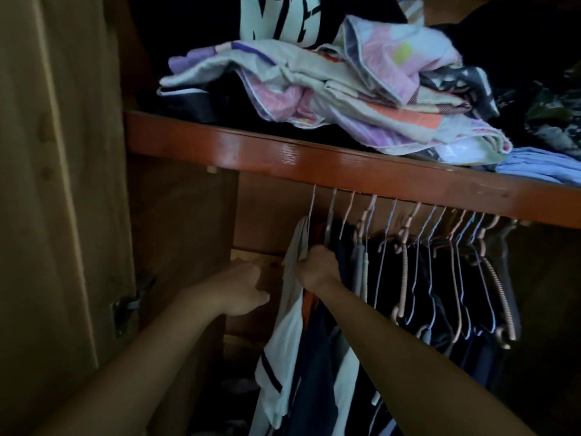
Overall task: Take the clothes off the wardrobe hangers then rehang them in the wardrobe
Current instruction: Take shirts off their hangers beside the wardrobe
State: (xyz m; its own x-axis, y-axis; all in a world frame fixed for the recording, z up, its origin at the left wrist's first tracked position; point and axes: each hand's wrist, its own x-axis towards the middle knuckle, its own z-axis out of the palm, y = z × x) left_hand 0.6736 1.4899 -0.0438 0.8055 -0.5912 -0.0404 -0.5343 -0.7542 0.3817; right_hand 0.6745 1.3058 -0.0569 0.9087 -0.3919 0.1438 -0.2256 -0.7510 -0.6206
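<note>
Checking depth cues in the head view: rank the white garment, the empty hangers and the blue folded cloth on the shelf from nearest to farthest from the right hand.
1. White garment: at the right hand, which grips it.
2. Empty hangers: to its right, on the rail.
3. Blue cloth: far right, on the shelf above.

2 hands [248, 286], 1 shelf [283, 155], 1 white shirt [283, 335]

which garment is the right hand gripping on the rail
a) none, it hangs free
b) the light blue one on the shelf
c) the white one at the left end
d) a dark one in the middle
c: the right hand is curled into the white garment hanging at the left end of the row of hangers.
</note>
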